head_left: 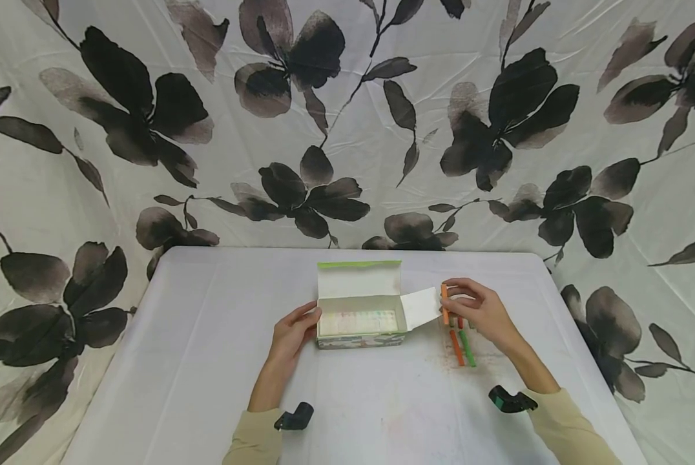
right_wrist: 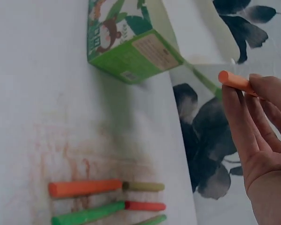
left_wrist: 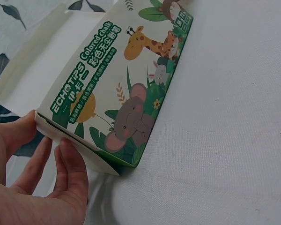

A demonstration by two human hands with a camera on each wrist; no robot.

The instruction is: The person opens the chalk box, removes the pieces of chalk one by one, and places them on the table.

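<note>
An open box of coloured chalk [head_left: 359, 342], printed with cartoon animals [left_wrist: 136, 117], stands on the table with its lid raised at the back. My left hand [head_left: 292, 336] grips its left end, thumb at the upper corner and fingers against the side flap [left_wrist: 79, 154]. To the right of the box, my right hand [head_left: 487, 316] pinches an orange chalk stick [right_wrist: 236, 82] between thumb and fingers, beside the outspread right flap [head_left: 423, 307]. Inside the box shows a pale surface [head_left: 359, 321] with faint coloured smudges; what it is I cannot tell.
Below the right hand lie several chalk sticks, among them an orange one [right_wrist: 84, 188], a green one [right_wrist: 89, 213], an olive one [right_wrist: 145, 186] and a red one [right_wrist: 147, 206]. Chalk dust stains the white tablecloth [head_left: 382, 413] around them. A floral curtain [head_left: 347, 129] hangs behind the table.
</note>
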